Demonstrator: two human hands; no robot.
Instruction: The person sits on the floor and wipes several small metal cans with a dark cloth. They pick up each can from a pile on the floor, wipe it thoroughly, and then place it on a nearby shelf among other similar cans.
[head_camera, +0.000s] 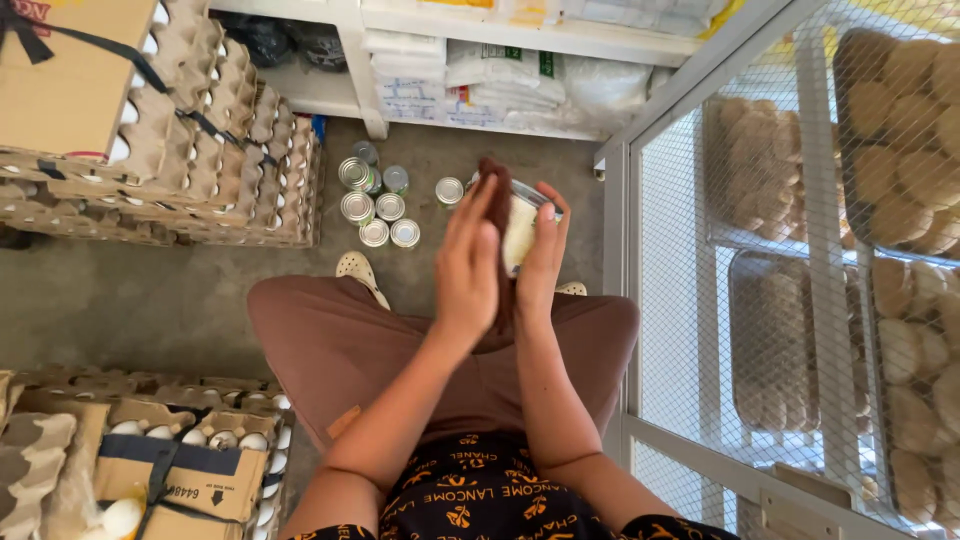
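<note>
Can: a tin can (522, 228) with a pale label is held upright in front of the knees, above the concrete floor (120, 290), between the two hands.
Cloth: a dark brown cloth (497, 200) is pressed against the left side of the can and hangs down between the palms.
Left hand: the left hand (466, 262) is laid flat, fingers extended and together, on the cloth, so that the cloth is trapped against the can.
Right hand: the right hand (545, 255) is curled partly round the far side of the can, fingers spread along its wall; the can is gripped by it.
Step in hand: judged from the pressed cloth, the can is being wiped clean.
Next move: a turn of the can within the right hand would be called for, so that an unwiped side is brought under the cloth; grip must be kept firm, as the wall is smooth.
Other cans: a cluster of similar cans (375, 200) is stood on the floor just beyond the hands, near a white shelf leg (362, 80).
Egg trays: stacked cardboard egg trays (215, 150) are seen at left, and more with eggs (200, 440) at lower left.
Cabinet: a mesh-fronted cabinet (800, 300) holding round breads is seen at right.
</note>
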